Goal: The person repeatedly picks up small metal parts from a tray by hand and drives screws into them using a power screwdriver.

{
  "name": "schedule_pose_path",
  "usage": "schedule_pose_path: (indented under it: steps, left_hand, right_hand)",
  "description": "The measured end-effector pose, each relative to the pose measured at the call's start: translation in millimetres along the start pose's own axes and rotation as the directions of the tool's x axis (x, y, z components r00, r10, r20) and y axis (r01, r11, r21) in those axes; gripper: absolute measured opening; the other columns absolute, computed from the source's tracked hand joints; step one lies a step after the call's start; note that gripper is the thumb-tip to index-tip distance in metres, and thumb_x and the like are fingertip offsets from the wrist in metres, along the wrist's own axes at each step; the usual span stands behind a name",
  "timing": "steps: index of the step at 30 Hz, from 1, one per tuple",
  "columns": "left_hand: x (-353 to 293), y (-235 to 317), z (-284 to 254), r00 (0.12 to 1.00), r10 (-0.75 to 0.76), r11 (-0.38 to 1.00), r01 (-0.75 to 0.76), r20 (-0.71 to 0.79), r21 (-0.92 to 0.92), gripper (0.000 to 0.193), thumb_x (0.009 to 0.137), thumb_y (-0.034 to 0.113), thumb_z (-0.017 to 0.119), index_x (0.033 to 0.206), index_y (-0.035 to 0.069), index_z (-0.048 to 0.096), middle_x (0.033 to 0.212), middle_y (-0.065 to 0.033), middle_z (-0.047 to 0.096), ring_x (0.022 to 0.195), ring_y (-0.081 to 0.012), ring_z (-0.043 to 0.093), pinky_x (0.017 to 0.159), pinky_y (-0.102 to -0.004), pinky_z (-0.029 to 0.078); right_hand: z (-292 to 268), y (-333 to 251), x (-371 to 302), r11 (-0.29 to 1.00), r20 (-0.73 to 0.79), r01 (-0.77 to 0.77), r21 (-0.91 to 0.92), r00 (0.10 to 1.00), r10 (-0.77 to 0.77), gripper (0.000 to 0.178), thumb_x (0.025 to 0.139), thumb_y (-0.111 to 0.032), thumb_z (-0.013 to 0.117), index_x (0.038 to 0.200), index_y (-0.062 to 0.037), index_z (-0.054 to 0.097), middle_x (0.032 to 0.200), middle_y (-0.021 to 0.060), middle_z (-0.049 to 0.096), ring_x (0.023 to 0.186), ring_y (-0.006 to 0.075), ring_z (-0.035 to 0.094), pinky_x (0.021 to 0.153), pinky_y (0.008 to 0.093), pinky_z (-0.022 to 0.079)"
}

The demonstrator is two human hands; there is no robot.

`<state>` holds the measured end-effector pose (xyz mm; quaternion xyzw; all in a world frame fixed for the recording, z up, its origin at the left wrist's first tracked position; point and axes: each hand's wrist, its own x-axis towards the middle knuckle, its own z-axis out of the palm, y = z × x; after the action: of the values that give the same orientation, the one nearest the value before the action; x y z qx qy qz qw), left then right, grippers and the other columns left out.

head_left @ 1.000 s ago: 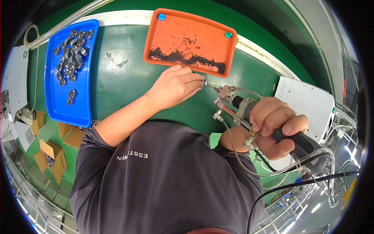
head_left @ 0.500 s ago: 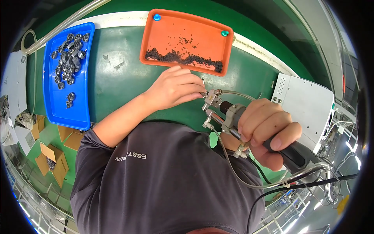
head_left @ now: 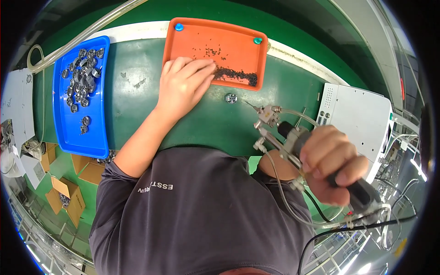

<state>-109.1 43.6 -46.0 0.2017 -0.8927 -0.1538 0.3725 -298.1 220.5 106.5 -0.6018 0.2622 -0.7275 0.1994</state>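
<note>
My left hand (head_left: pixel 182 86) reaches over the near left part of an orange tray (head_left: pixel 238 39), fingers bent and drawn together. Its fingertips are at a band of tiny black parts (head_left: pixel 236 74); whatever lies between them is too small to make out. My right hand (head_left: pixel 331 162) is closed round the black handle of a dispensing gun (head_left: pixel 293 137) with a metal valve block, hoses and a thin needle. The needle points toward a small round dark-and-silver part (head_left: pixel 231 98) lying on the green table (head_left: pixel 137 114), apart from it.
A blue tray (head_left: pixel 94 143) at the left holds several similar round parts. A white control box (head_left: pixel 360 119) stands at the right. Hoses and a black cable trail from the gun. Open cardboard boxes (head_left: pixel 68 201) are at the lower left.
My left hand has moved left from the needle tip onto the orange tray. The round part now lies uncovered on the table. My right hand has drawn the gun back rightward.
</note>
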Motion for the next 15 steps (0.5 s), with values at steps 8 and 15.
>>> schedule_pose_path:
  steps: [8, 15]
  left_hand:
    - [-11.7, 24.1, -1.0, 0.966, 0.2, 0.924, -0.131, 0.161, -0.359, 0.024, 0.078, 0.013, 0.079, 0.101, 0.01, 0.074, 0.105, -0.0003, 0.068, 0.104, -0.0237, 0.062, 0.087, -0.0378, 0.049]
    - [-13.9, 31.1, 8.7, 0.935, 0.201, 0.955, -0.121, 0.294, -0.269, 0.02, 0.082, 0.015, 0.077, 0.101, 0.009, 0.077, 0.114, 0.0013, 0.067, 0.104, -0.0193, 0.062, 0.086, -0.036, 0.049]
  right_hand:
    - [-3.6, 3.4, 0.3, 0.967, -0.005, -0.21, -0.142, 0.977, 0.211, 0.031, 0.102, -0.034, 0.064, 0.108, -0.0077, 0.05, 0.068, 0.0031, 0.056, 0.051, 0.0165, 0.056, 0.046, 0.0328, 0.046]
    - [-7.8, -0.7, -1.5, 0.979, -0.017, -0.141, -0.146, 0.99, 0.14, 0.033, 0.105, -0.038, 0.059, 0.112, -0.0069, 0.049, 0.068, 0.0027, 0.055, 0.051, 0.0154, 0.055, 0.046, 0.0314, 0.046]
